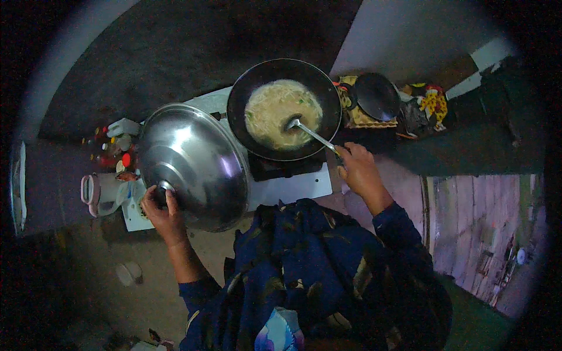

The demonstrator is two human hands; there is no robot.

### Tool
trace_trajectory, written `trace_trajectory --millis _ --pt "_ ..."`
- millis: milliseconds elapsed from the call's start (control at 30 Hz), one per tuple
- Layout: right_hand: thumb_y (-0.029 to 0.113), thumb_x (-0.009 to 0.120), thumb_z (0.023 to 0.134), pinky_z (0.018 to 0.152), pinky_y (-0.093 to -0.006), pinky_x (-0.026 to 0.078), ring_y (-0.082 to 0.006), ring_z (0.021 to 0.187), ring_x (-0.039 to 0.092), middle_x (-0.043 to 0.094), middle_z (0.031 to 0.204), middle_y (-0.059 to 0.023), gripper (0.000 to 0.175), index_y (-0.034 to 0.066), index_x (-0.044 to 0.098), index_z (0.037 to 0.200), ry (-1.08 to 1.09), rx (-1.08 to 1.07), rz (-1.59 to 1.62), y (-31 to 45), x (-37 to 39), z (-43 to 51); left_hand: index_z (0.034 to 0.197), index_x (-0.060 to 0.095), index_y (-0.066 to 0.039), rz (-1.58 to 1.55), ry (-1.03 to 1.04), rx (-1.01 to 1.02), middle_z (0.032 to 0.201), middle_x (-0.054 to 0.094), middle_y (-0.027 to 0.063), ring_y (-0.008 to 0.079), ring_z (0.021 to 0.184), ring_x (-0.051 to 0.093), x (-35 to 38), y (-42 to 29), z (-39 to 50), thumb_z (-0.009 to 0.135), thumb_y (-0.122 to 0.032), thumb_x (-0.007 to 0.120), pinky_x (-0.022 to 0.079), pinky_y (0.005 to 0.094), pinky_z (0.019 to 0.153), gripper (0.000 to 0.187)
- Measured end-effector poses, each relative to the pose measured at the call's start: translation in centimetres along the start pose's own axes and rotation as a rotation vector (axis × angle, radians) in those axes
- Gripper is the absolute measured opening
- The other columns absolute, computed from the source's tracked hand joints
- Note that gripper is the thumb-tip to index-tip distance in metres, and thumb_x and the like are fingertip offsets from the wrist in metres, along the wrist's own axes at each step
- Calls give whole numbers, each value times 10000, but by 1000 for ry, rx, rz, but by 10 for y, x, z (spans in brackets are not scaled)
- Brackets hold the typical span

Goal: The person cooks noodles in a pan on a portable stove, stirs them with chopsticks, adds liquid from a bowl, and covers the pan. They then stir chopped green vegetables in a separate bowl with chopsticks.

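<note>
My left hand (pixel 163 215) grips the knob of a large domed metal lid (pixel 197 162), which is held tilted to the left of a black wok (pixel 329 105). In the wok lies a pale, cloudy soup (pixel 276 105) with thin strands like noodles and a few green bits. My right hand (pixel 361 169) holds the handle of a metal ladle (pixel 318 137). The ladle's bowl is partly sunk in the soup, near the right side of the liquid. Beneath the wok shows part of a dark stove (pixel 285 169), its burner hidden.
Left of the lid stand several seasoning bottles and jars (pixel 116 149) and a clear pitcher with a pink handle (pixel 99 195). At the right are a dark round pan (pixel 377 97) and a yellow patterned bag (pixel 434 105). A pale tub (pixel 128 273) sits on the floor.
</note>
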State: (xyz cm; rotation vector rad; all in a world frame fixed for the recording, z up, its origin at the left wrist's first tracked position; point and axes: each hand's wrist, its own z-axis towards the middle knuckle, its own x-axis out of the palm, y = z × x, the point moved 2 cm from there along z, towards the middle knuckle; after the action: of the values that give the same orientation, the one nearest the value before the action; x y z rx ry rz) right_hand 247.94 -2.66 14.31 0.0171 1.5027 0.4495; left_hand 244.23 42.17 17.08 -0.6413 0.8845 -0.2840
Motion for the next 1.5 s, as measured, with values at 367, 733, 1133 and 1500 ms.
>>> trace_trajectory --millis 367,733,1133,1500 --pt "-43 494 767 722 -465 500 -394 887 579 503 1041 -194 573 64 426 1325 263 -60 107 -19 29 45 1143 506 9 70 -133 -121 1080 476 127 258 1012 506 -16 2 -32 859 -173 621 415 358 902 357" --pt "121 518 842 868 -485 457 -449 974 555 533 1114 -275 523 -31 384 1324 116 -39 185 -71 48 109 1125 525 -6 58 -137 -178 1064 501 140 281 1009 500 -17 -10 -35 862 -183 619 412 370 896 330" --pt "91 485 921 453 -211 445 -157 636 534 597 972 -193 311 23 430 1219 696 993 2040 -55 63 60 1119 533 -11 108 -120 -163 1074 511 134 277 1004 508 -12 -16 -33 853 -170 624 411 365 903 323" --pt "87 523 897 510 -258 464 -140 691 572 586 1021 -136 435 31 422 1316 592 597 1362 -33 29 62 1117 532 -10 -57 -83 -120 1077 497 122 250 1010 511 5 -11 -17 849 -136 625 411 341 899 311"
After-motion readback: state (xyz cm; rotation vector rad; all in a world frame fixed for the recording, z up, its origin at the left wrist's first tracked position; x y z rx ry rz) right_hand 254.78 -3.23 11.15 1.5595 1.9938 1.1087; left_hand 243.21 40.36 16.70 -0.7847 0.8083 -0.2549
